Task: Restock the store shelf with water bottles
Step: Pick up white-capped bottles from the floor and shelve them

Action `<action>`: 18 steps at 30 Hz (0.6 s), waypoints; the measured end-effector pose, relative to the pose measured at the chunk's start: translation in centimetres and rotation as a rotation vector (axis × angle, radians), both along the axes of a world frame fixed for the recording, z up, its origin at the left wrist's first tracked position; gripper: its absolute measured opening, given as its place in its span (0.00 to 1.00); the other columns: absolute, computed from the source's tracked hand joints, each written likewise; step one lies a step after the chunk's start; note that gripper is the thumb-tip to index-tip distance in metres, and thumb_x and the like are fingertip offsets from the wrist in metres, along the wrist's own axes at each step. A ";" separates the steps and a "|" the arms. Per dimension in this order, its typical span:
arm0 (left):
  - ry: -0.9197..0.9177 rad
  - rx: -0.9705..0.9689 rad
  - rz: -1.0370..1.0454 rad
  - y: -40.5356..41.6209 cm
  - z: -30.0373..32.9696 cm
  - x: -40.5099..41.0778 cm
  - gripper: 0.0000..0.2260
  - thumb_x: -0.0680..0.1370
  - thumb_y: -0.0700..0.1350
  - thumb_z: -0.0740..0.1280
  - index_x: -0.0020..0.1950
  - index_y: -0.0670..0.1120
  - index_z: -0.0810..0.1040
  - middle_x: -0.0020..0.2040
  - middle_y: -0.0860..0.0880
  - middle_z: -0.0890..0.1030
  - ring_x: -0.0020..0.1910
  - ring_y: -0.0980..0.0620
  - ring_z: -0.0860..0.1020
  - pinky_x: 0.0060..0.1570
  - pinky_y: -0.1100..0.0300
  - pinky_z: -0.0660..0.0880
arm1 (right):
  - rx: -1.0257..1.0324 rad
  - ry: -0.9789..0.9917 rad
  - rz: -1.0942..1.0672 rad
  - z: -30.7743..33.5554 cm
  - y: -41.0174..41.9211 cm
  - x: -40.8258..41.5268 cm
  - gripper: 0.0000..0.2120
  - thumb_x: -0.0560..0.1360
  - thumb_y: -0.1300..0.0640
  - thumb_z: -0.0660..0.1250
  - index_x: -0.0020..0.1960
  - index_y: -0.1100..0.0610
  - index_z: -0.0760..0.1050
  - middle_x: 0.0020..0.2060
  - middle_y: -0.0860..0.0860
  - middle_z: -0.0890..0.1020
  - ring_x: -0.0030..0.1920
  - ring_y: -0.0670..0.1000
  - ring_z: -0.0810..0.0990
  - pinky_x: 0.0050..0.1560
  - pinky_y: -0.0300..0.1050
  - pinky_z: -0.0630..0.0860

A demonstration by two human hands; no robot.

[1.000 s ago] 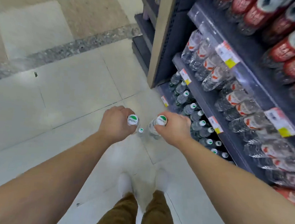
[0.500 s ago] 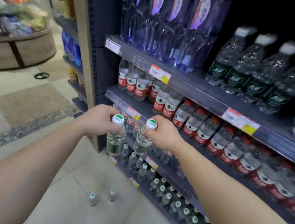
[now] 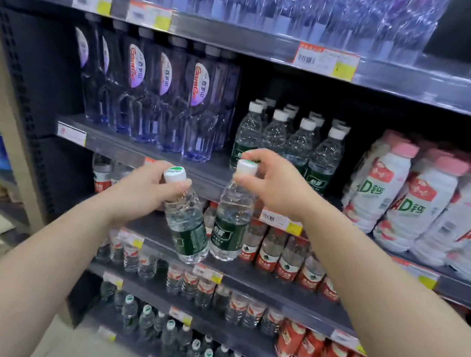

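Two green-labelled water bottles are held up in front of the store shelf (image 3: 151,149), one in each hand.

Taking the shelved row of green-labelled bottles (image 3: 288,143) as landmark: bare dark shelf room is seen right of that row, before the white-and-pink drink bottles (image 3: 392,192), and the shelf's front edge runs just below it. The left bottle (image 3: 186,222) is gripped at the neck by the left hand (image 3: 145,190), below and left of the row, its base tilted rightward, cap up. The right bottle (image 3: 232,220) hangs nearly upright directly before the row, pinched at the cap by the right hand (image 3: 279,185). The bottles' bases nearly touch.
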State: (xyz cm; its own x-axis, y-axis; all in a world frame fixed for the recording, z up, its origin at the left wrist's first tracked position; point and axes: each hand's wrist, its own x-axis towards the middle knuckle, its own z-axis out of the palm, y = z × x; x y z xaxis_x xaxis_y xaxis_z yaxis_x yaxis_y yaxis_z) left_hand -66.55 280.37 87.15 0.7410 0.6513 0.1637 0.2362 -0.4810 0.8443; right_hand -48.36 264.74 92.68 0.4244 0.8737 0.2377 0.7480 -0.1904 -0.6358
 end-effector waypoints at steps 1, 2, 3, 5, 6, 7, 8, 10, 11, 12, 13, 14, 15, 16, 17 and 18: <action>-0.031 -0.010 -0.006 0.5 0.8 0.4 0.11 0.77 0.55 0.66 0.56 0.51 0.76 0.48 0.52 0.80 0.45 0.53 0.77 0.42 0.58 0.72 | 0.052 0.007 -0.029 1.2 0.6 0.1 0.22 0.75 0.49 0.70 0.67 0.51 0.70 0.50 0.47 0.80 0.39 0.43 0.82 0.36 0.38 0.78; -0.045 -0.002 -0.015 1.2 1.4 0.6 0.10 0.77 0.55 0.66 0.54 0.51 0.76 0.47 0.51 0.80 0.43 0.52 0.77 0.41 0.56 0.73 | 0.106 0.003 -0.063 2.4 1.3 0.3 0.23 0.74 0.49 0.71 0.66 0.52 0.70 0.51 0.49 0.81 0.43 0.48 0.83 0.41 0.45 0.81; -0.047 0.016 -0.029 1.9 2.1 0.7 0.09 0.78 0.55 0.66 0.53 0.51 0.75 0.46 0.50 0.80 0.43 0.51 0.78 0.41 0.55 0.74 | 0.155 -0.015 -0.097 3.4 2.2 0.6 0.23 0.74 0.49 0.71 0.65 0.52 0.71 0.51 0.50 0.81 0.45 0.51 0.83 0.44 0.49 0.82; -0.047 0.035 -0.061 3.3 2.9 0.7 0.10 0.78 0.55 0.65 0.53 0.50 0.75 0.47 0.49 0.80 0.44 0.50 0.78 0.43 0.55 0.76 | 0.236 -0.066 -0.164 5.1 4.2 1.4 0.21 0.74 0.49 0.72 0.63 0.53 0.73 0.49 0.51 0.82 0.44 0.50 0.82 0.45 0.47 0.81; -0.054 0.027 -0.074 4.0 3.1 0.7 0.10 0.78 0.54 0.66 0.53 0.50 0.76 0.48 0.48 0.81 0.45 0.50 0.78 0.42 0.55 0.75 | 0.263 -0.097 -0.192 5.7 5.2 1.7 0.20 0.74 0.49 0.71 0.63 0.53 0.73 0.48 0.51 0.82 0.42 0.47 0.81 0.42 0.41 0.79; -0.058 0.018 -0.089 4.6 3.2 0.5 0.10 0.78 0.54 0.66 0.53 0.49 0.76 0.47 0.48 0.81 0.44 0.50 0.78 0.41 0.56 0.75 | 0.276 -0.129 -0.221 6.0 6.2 2.0 0.20 0.74 0.49 0.71 0.63 0.53 0.74 0.47 0.50 0.81 0.39 0.45 0.78 0.38 0.35 0.75; -0.058 0.013 -0.102 5.3 3.2 0.4 0.10 0.77 0.54 0.66 0.53 0.49 0.76 0.47 0.48 0.82 0.43 0.51 0.78 0.40 0.57 0.74 | 0.283 -0.154 -0.245 6.2 7.1 2.2 0.20 0.74 0.49 0.71 0.63 0.53 0.74 0.47 0.50 0.80 0.37 0.43 0.76 0.34 0.31 0.72; -0.054 0.020 -0.121 6.5 2.9 0.4 0.10 0.77 0.54 0.67 0.51 0.50 0.76 0.45 0.48 0.82 0.40 0.51 0.77 0.39 0.56 0.73 | 0.274 -0.188 -0.284 6.0 8.8 2.6 0.20 0.75 0.50 0.70 0.65 0.54 0.73 0.48 0.50 0.79 0.36 0.43 0.75 0.33 0.32 0.70; -0.047 0.031 -0.125 7.0 2.7 0.4 0.10 0.76 0.55 0.67 0.50 0.50 0.76 0.43 0.47 0.82 0.38 0.51 0.76 0.38 0.56 0.71 | 0.260 -0.205 -0.306 5.7 9.5 2.8 0.21 0.76 0.50 0.69 0.66 0.54 0.72 0.50 0.50 0.78 0.39 0.46 0.76 0.36 0.35 0.71; -0.039 0.047 -0.126 7.4 2.5 0.4 0.10 0.76 0.55 0.68 0.50 0.49 0.76 0.42 0.47 0.81 0.36 0.52 0.74 0.37 0.56 0.70 | 0.241 -0.217 -0.331 5.4 10.1 3.2 0.23 0.76 0.49 0.69 0.68 0.55 0.70 0.53 0.51 0.78 0.43 0.48 0.77 0.41 0.38 0.71; -0.034 0.057 -0.127 7.7 2.3 0.4 0.09 0.76 0.54 0.68 0.49 0.49 0.76 0.41 0.48 0.80 0.35 0.53 0.74 0.37 0.56 0.69 | 0.223 -0.222 -0.356 5.2 10.7 3.5 0.23 0.77 0.49 0.68 0.69 0.55 0.69 0.56 0.52 0.79 0.47 0.50 0.78 0.44 0.40 0.70; -0.030 0.059 -0.129 8.0 2.0 0.4 0.09 0.76 0.54 0.68 0.49 0.49 0.76 0.42 0.48 0.80 0.36 0.53 0.74 0.38 0.55 0.70 | 0.205 -0.217 -0.377 5.0 11.2 3.9 0.24 0.77 0.49 0.67 0.70 0.55 0.69 0.58 0.53 0.79 0.49 0.51 0.77 0.45 0.41 0.69; -0.026 0.056 -0.137 8.3 1.8 0.4 0.10 0.76 0.55 0.68 0.49 0.50 0.76 0.43 0.48 0.80 0.38 0.52 0.75 0.41 0.54 0.71 | 0.184 -0.202 -0.390 4.6 11.5 4.3 0.24 0.77 0.50 0.67 0.70 0.55 0.68 0.59 0.54 0.79 0.48 0.51 0.76 0.45 0.40 0.68; -0.022 0.049 -0.147 8.6 1.5 0.4 0.11 0.75 0.58 0.68 0.49 0.51 0.76 0.44 0.48 0.81 0.41 0.50 0.77 0.44 0.52 0.73 | 0.162 -0.186 -0.390 4.3 11.8 4.6 0.24 0.78 0.50 0.66 0.71 0.55 0.68 0.58 0.54 0.79 0.46 0.50 0.76 0.43 0.41 0.68; -0.021 0.041 -0.155 8.9 1.3 0.4 0.14 0.74 0.61 0.68 0.49 0.52 0.76 0.45 0.48 0.81 0.43 0.49 0.78 0.47 0.50 0.74 | 0.137 -0.171 -0.383 3.9 12.1 4.9 0.24 0.78 0.50 0.66 0.71 0.55 0.67 0.57 0.55 0.79 0.44 0.51 0.76 0.40 0.41 0.69; -0.017 0.032 -0.158 9.1 1.0 0.4 0.16 0.72 0.63 0.68 0.48 0.53 0.76 0.45 0.49 0.81 0.44 0.48 0.79 0.48 0.49 0.75 | 0.117 -0.165 -0.374 3.7 12.4 5.1 0.24 0.79 0.50 0.65 0.72 0.55 0.66 0.57 0.55 0.79 0.43 0.51 0.76 0.39 0.42 0.70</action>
